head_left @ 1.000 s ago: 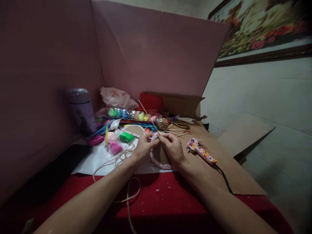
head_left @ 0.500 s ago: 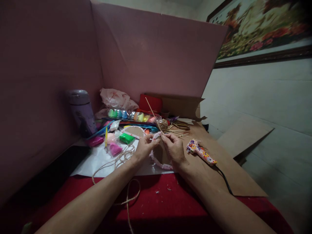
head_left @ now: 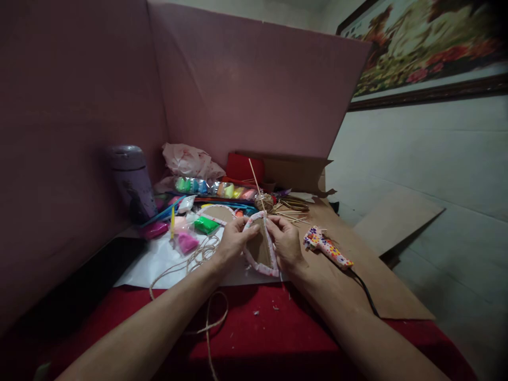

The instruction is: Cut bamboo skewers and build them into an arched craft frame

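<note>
My left hand (head_left: 232,241) pinches the left rim of a ring wrapped in pink patterned tape (head_left: 260,267). The ring is tilted up off the table, with brown cardboard inside it. My right hand (head_left: 286,244) grips the ring's right rim and a thin wooden stick (head_left: 257,185). The stick runs across the ring and pokes up past its top edge. Both hands are closed on the ring above a white sheet (head_left: 159,259).
A patterned glue gun (head_left: 327,247) with a black cord lies right of my hands on brown cardboard (head_left: 369,275). Twine (head_left: 198,254) loops over the sheet and red cloth (head_left: 257,333). Clay packets (head_left: 206,224), a purple bottle (head_left: 133,180), loose sticks (head_left: 288,211) and a cardboard box (head_left: 301,172) stand behind.
The ring has been tipped up to stand more upright. The stick has swung from leaning left to nearly vertical and slid down across the ring.
</note>
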Motion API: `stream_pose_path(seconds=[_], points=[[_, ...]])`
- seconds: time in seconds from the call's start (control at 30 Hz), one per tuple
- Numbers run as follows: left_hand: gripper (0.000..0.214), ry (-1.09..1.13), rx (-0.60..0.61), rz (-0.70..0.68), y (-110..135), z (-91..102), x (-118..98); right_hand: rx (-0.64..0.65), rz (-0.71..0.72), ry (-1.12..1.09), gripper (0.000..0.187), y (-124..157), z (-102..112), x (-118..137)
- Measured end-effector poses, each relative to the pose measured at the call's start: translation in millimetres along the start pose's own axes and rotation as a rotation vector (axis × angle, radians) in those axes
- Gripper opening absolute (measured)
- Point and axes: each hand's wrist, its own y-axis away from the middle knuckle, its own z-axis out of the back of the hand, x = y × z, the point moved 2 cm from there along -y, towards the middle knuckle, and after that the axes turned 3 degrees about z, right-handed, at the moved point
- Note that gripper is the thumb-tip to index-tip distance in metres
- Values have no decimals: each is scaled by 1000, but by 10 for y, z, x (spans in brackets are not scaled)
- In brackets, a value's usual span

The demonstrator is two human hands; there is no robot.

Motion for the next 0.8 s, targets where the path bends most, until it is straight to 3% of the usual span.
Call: stream_pose_path(seconds=[0.17, 0.3, 0.4, 0.57, 0.67, 0.73, 0.8], points=[[36, 22, 4, 21, -10, 11, 9, 13, 9, 74, 24, -27, 25, -32], [36, 47, -53, 33, -24, 39, -5, -100, 65, 166, 24, -111, 100, 35], [37, 66, -57, 54, -29, 42, -5, -158, 14, 87, 22, -176, 144, 226], [35, 53, -68, 67, -8, 30, -11, -117, -92, -3, 18, -245, 198, 711], [32, 49, -90, 69, 12, 26, -33, 0, -77, 279, 20, -318, 384, 901], [29, 42, -107, 71, 18, 27, -44, 116, -22, 662, 20, -369, 610, 931], [26, 39, -108, 69, 14, 29, -46, 149, 98, 1085, 24, -393, 888, 911]])
